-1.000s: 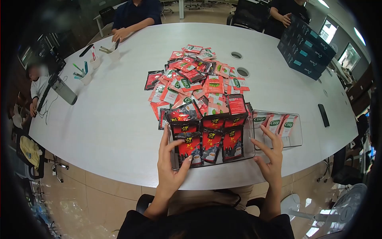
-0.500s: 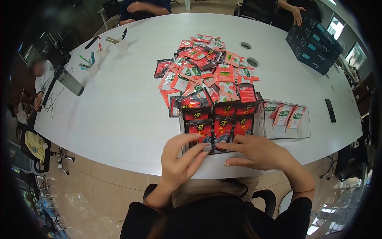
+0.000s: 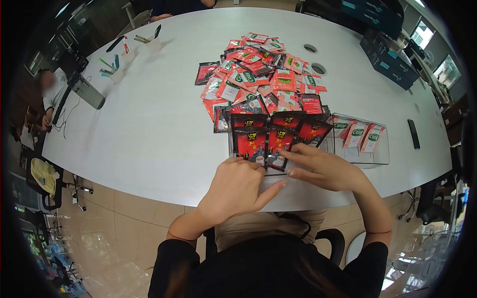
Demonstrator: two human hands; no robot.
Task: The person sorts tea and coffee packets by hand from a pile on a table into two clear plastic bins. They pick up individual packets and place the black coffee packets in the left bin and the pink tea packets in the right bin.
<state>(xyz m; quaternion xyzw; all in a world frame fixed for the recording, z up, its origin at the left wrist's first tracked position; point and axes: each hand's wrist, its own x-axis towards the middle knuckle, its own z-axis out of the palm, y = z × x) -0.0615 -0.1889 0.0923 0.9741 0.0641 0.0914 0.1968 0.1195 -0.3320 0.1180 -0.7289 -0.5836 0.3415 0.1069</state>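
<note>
You're touching glossy, rectangular sachets point(image 3: 251, 142) in a clear box point(image 3: 230, 145), left hand point(image 3: 232, 187) and right hand point(image 3: 325, 170) apart, half-open.

My left hand point(image 3: 237, 186) covers part of the near wall of the clear bin point(image 3: 230, 147), and its curled fingertips are mostly hidden from me. My right hand point(image 3: 323, 169) blocks the bin's near right corner. The smallest print on the coffee packets point(image 3: 252, 142) is too small to read. The top edge cuts off a person point(image 3: 179, 6), and the raised dark box point(image 3: 372, 15) looks blurred, as far as I can tell.
</note>
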